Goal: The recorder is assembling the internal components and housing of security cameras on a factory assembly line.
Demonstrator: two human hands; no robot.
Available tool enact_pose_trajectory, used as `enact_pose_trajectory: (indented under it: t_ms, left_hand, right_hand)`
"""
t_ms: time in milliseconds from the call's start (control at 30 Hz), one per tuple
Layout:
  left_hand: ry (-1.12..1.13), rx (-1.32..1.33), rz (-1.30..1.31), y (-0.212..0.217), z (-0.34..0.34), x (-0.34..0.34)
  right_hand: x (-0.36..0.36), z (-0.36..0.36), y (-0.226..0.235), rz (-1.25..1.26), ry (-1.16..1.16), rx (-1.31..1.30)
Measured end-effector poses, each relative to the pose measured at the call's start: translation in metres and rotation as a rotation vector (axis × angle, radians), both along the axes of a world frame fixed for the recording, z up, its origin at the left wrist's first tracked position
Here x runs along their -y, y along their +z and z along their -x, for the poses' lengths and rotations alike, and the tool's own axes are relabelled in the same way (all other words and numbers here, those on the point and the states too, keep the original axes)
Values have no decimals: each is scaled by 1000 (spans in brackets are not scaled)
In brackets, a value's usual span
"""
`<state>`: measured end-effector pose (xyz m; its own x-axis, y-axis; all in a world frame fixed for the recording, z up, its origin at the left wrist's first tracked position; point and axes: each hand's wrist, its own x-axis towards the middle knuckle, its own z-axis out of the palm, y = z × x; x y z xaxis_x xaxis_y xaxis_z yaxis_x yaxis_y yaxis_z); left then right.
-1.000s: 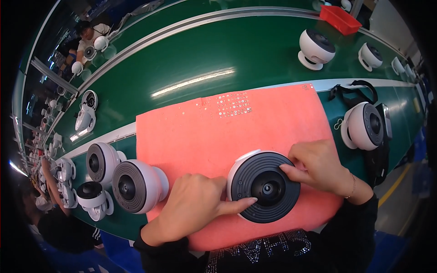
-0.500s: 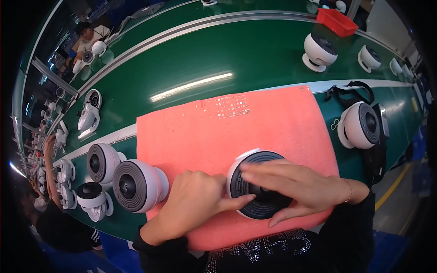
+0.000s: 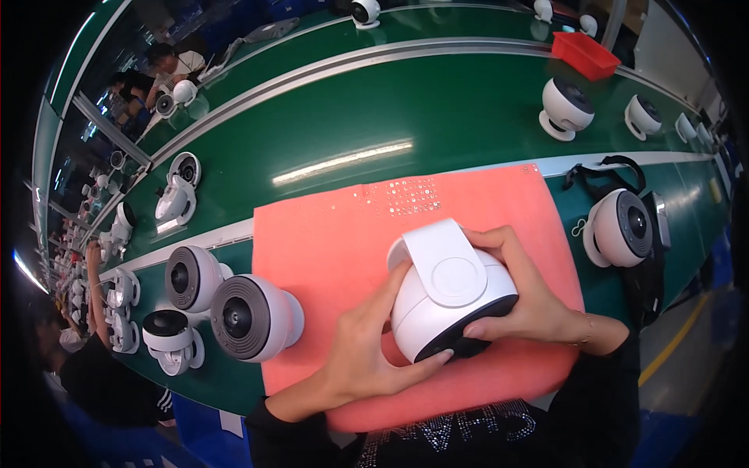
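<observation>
Above the orange-pink mat (image 3: 328, 265), head view: the round white device (image 3: 420, 313) sits between the person's left hand (image 3: 360, 343) and right hand (image 3: 537, 300), the grip of both clamped on its shell. Half a second ago its black ringed face (image 3: 468, 331) pointed up, the right hand lying across it; now the device is rolled over, that face tilted down toward the wearer, and the white stand (image 3: 443, 257) with its round disc shows uppermost. Right hand has shifted to the right side, thumb on the face's edge; left hand cups the left side. Contact between device and mat: cannot tell. Three similar units (image 3: 242, 318) remain left of the mat on the green bench (image 3: 226, 382), another (image 3: 620, 228) right of it, positions unchanged.
</observation>
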<state>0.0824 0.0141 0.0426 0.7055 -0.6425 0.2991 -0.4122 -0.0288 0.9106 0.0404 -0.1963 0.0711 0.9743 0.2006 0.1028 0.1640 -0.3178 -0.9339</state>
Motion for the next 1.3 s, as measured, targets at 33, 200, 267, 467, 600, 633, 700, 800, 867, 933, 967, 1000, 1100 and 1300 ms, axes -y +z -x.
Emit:
enact_pose_trajectory:
  t_ms: [33, 200, 267, 467, 600, 633, 700, 800, 867, 933, 967, 1000, 1100, 1300]
  left_hand:
    - [50, 112, 2, 0, -2, -2]
    - [155, 174, 22, 4, -12, -8]
    - [170, 87, 82, 0, -25, -11]
    - [65, -261, 859, -38, -68, -22]
    - [140, -405, 1109, -58, -85, -3]
    - [142, -398, 1107, -62, -89, 0]
    - [86, -371, 1184, -67, -96, 3]
    - [153, -509, 1154, -60, -93, 2]
    - [153, -510, 1159, -64, -92, 0]
    - [182, -457, 1128, -50, -85, 2]
    - [165, -406, 1123, -52, -85, 3]
    - [168, -409, 1122, -53, -84, 3]
    - [304, -472, 1110, -53, -85, 4]
    - [183, -765, 864, -33, -91, 0]
  right_hand:
    - [0, -9, -3, 34, 5, 120]
    - [-8, -40, 1, 84, 53, 344]
    - [-15, -52, 12, 79, 22, 263]
    - [-39, -64, 30, 9, 199, 319]
    - [-75, -56, 31, 387, 26, 659]
    - [-78, -57, 31, 411, 37, 651]
    - [-85, -58, 26, 391, 15, 673]
    - [-92, -62, 19, 335, -52, 677]
    - [-92, -67, 16, 296, -95, 662]
    - [-85, -76, 11, 272, -72, 683]
    - [-83, -80, 9, 273, -78, 678]
    - [-82, -82, 7, 231, -58, 688]
    - [-81, -89, 4, 192, -32, 686]
    - [-65, -127, -15, -410, -44, 169]
